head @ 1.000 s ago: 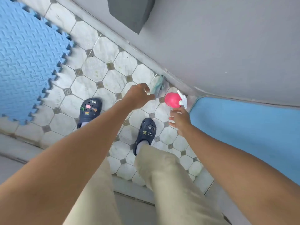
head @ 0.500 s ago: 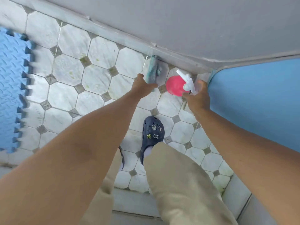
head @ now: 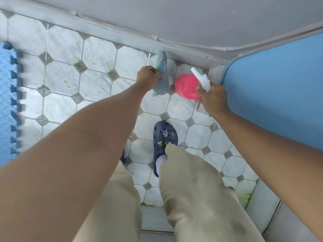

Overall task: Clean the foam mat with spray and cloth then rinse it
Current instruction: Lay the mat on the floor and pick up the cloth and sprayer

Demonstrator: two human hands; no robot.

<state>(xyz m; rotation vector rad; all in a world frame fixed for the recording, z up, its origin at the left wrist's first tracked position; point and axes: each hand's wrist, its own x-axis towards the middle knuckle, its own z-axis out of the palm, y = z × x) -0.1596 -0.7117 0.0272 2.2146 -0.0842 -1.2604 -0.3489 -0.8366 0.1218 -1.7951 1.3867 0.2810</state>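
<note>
Your left hand [head: 148, 77] grips the teal cloth [head: 161, 74]; your right hand [head: 212, 99] clasps the pink spray bottle [head: 186, 86] near the far wall. The foam mat [head: 7, 102] lies on the tiled floor [head: 97, 55], far left.

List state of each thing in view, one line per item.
left hand: closed on the cloth
cloth: gripped, hanging down in a fold
right hand: closed on the spray bottle's neck
spray bottle: held, white nozzle pointing up-left
textured foam mat: flat on the floor at left, untouched
smooth blue mat: at right, untouched
floor tiles: green stains in spots
</note>
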